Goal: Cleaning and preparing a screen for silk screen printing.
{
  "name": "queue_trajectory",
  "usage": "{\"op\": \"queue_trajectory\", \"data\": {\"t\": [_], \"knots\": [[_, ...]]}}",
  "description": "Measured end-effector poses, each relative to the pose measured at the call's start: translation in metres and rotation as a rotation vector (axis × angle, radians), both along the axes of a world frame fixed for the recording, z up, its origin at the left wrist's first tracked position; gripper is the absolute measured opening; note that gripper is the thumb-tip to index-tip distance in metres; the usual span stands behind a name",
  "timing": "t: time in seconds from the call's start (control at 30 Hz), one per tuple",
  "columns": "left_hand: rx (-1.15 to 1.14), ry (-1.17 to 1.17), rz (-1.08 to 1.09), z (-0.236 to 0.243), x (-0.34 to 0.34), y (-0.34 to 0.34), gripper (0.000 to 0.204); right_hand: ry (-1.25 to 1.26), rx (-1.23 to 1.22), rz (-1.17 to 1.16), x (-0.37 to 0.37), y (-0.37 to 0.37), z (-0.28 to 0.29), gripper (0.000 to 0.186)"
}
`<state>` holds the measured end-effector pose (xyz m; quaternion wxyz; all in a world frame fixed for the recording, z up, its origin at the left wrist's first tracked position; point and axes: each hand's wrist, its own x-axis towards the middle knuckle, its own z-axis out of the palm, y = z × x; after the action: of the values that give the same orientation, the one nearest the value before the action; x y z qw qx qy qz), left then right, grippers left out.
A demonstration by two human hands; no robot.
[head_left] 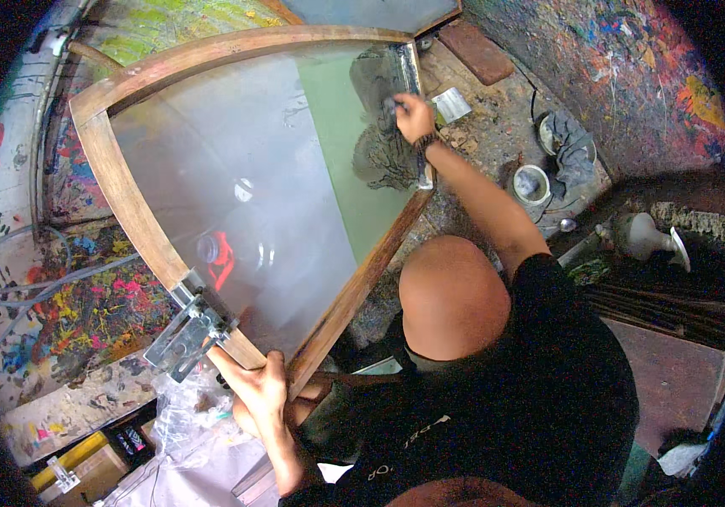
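A grey stained surface [504,127], bench or floor I cannot tell, carries several things. Just right of the right hand [414,118] lies a white paper [452,106]. Beyond the hand, to its right, lies a reddish-brown slab [476,52]. Farther right stands a white round container [531,184], and beside it is a dark crumpled cloth [574,154].

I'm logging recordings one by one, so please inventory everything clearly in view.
Wooden frame: one, brown, left to centre
Sheet: one, whitish and green, inside frame
Smear: one, black, sheet's right end
Clamp: one, silver, frame's lower left
Pot: one, white, right
Cloth: one, dark grey, beside pot
Block: one, reddish brown, top right
Paint splatters: many, multicoloured, both sides
Shirt: one, black, lower right
Apparent knee: one, bare, centre
Left hand: one, bare, frame's near corner
Right hand: one, bare, holding small item near smear
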<state>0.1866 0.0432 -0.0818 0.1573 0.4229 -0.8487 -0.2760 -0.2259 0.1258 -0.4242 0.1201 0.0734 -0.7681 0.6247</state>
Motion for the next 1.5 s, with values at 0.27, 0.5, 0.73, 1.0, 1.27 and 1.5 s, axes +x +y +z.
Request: {"op": "queue_trajectory", "data": {"t": [0.27,0.5,0.73,1.0,1.27,1.5], "knots": [[-0.067,0.074,-0.012,-0.009,0.002,-0.007,0.095,0.109,-0.001,0.265,0.023,0.007,0.007,0.019],[-0.123,0.034,-0.029,-0.008,0.001,-0.007,0.096,0.268,-0.170,0.143,0.013,0.002,0.018,0.016],[-0.030,-0.006,-0.043,-0.004,0.005,-0.011,0.102,0.015,0.074,0.143,0.047,0.007,0.009,0.017],[-0.079,-0.024,-0.037,0.000,-0.001,-0.002,0.100,-0.131,-0.115,0.086,0.010,-0.007,-0.004,0.018],[-0.144,0.036,-0.009,-0.007,0.003,-0.002,0.096,-0.255,0.202,-0.038,0.035,0.011,-0.047,0.025],[-0.213,0.018,0.002,-0.011,0.007,-0.004,0.092,0.067,0.055,-0.064,0.030,0.004,-0.037,0.020]]}}
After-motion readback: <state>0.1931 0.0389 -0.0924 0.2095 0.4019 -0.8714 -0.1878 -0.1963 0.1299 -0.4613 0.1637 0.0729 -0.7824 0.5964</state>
